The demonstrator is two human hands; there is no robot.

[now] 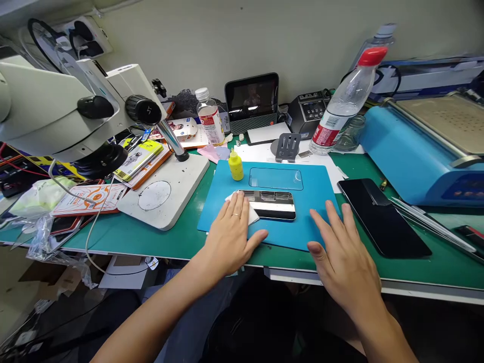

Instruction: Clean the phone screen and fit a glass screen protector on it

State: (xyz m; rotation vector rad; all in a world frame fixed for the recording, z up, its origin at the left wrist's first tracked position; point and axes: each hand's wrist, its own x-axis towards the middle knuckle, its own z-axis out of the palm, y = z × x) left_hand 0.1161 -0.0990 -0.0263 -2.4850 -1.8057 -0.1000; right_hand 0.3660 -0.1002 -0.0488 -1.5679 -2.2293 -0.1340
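Observation:
My left hand (230,236) lies flat and open on a blue work mat (302,222), its fingertips on a white cloth (252,215) beside a glossy phone (271,204) that lies face up. My right hand (342,257) hovers open over the mat's near right corner, fingers spread, holding nothing. A small yellow squeeze bottle (235,165) stands at the mat's far left. A clear glass screen panel (276,178) lies behind the phone on the mat.
A microscope (75,111) with a white base (162,194) stands at left. A black panel (381,216) lies right of the mat, a blue machine (423,151) behind it. Plastic bottles (346,103), a small screen (252,101) and a grey stand (288,147) line the back.

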